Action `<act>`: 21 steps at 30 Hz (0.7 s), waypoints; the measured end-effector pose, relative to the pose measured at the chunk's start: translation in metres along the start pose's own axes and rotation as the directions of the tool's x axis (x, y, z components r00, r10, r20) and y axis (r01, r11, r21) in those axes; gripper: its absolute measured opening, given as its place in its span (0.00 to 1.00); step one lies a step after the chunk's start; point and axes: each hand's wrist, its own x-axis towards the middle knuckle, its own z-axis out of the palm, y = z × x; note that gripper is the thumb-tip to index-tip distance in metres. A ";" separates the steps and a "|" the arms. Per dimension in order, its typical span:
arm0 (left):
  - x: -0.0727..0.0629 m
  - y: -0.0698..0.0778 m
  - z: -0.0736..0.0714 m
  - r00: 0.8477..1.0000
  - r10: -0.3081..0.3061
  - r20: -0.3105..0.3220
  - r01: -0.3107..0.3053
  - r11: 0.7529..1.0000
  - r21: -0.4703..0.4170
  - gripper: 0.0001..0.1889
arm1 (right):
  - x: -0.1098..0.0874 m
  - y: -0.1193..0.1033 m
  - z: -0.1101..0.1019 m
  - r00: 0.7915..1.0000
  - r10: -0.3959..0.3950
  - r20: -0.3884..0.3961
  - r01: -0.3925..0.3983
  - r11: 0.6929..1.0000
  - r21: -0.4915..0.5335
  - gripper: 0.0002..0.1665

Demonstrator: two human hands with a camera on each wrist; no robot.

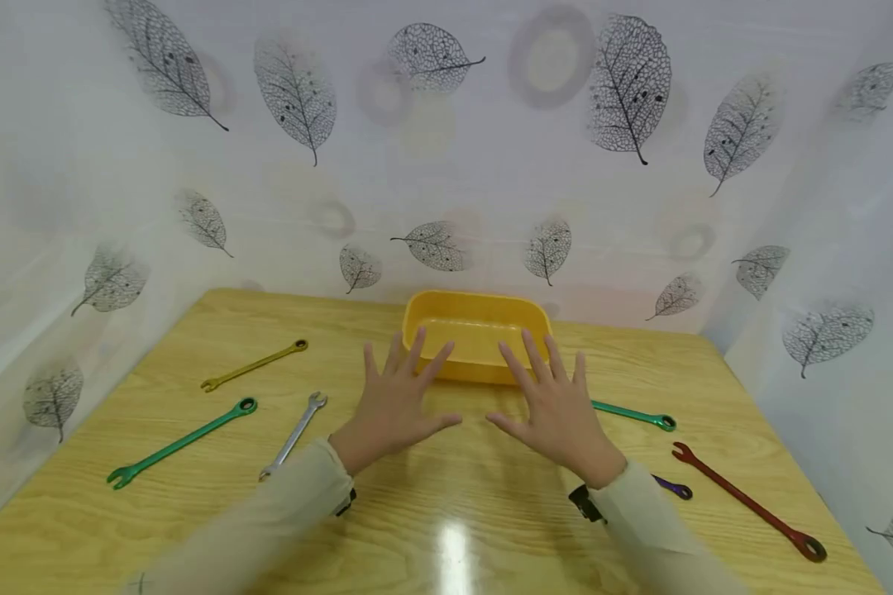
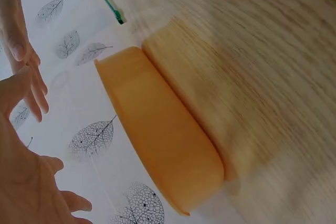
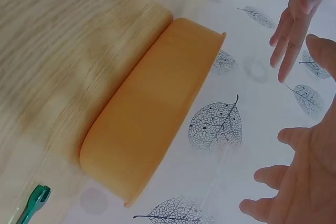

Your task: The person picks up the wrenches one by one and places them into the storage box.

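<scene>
Both hands hover above the wooden table with fingers spread wide and hold nothing. The left hand [image 1: 396, 403] is in front of the left part of a yellow plastic bin [image 1: 484, 373], and the right hand [image 1: 561, 413] is in front of its right part. In the two wrist views the bin's outer wall [image 2: 157, 129] shows, apart from the fingers. Nearest the left hand lies a silver wrench [image 1: 293, 436]. By the right hand a green wrench [image 1: 636, 413] is partly covered, and a purple wrench [image 1: 673, 487] is mostly hidden under the forearm.
On the left of the table [image 1: 446, 504] lie a yellow wrench [image 1: 256, 364] and a longer green wrench [image 1: 186, 440]. A red wrench [image 1: 747, 502] lies near the right edge. Behind stands a white curtain [image 1: 476, 182] printed with leaves.
</scene>
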 end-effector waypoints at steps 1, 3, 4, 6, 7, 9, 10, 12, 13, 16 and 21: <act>0.002 -0.001 -0.001 1.000 0.003 0.014 -0.003 1.000 -0.009 0.48 | 0.002 0.001 -0.001 1.000 0.002 0.015 -0.002 1.000 0.003 0.53; 0.006 -0.002 -0.003 0.999 0.005 0.039 -0.004 1.000 -0.023 0.48 | 0.005 0.002 -0.002 0.999 0.006 0.044 -0.006 1.000 0.002 0.54; 0.009 -0.003 -0.005 0.999 0.002 0.050 -0.001 0.999 -0.032 0.48 | 0.006 0.003 -0.002 0.998 0.008 0.056 -0.008 1.000 0.002 0.54; 0.014 -0.005 -0.006 0.998 -0.002 0.056 0.005 0.999 -0.040 0.48 | 0.010 0.004 -0.003 0.997 0.011 0.076 -0.012 1.000 0.005 0.54; 0.016 -0.006 -0.007 0.998 -0.005 0.057 0.007 0.999 -0.039 0.48 | 0.012 0.005 -0.003 0.997 0.013 0.082 -0.014 1.000 0.012 0.53; 0.021 -0.008 -0.008 0.998 -0.010 0.057 0.012 0.999 -0.037 0.48 | 0.016 0.006 -0.004 0.995 0.014 0.094 -0.016 1.000 0.019 0.53; 0.024 -0.009 -0.008 0.999 -0.008 0.053 0.010 0.999 -0.033 0.48 | 0.018 0.007 -0.004 0.995 0.015 0.099 -0.017 1.000 0.026 0.53; 0.029 -0.012 -0.010 0.999 -0.005 0.049 0.006 1.000 -0.014 0.48 | 0.022 0.009 -0.005 0.995 0.011 0.104 -0.014 1.000 0.024 0.53; 0.032 -0.013 -0.011 0.999 -0.003 0.043 0.003 1.000 -0.007 0.48 | 0.025 0.010 -0.006 0.994 0.009 0.108 -0.012 1.000 0.021 0.52; 0.039 -0.017 -0.014 1.000 0.009 0.029 -0.010 1.000 0.021 0.48 | 0.032 0.014 -0.006 0.994 -0.004 0.108 0.003 1.000 0.005 0.52; 0.051 -0.023 -0.018 0.999 0.044 0.004 -0.044 0.999 0.029 0.48 | 0.044 0.020 -0.008 0.993 -0.021 0.116 0.022 1.000 -0.009 0.52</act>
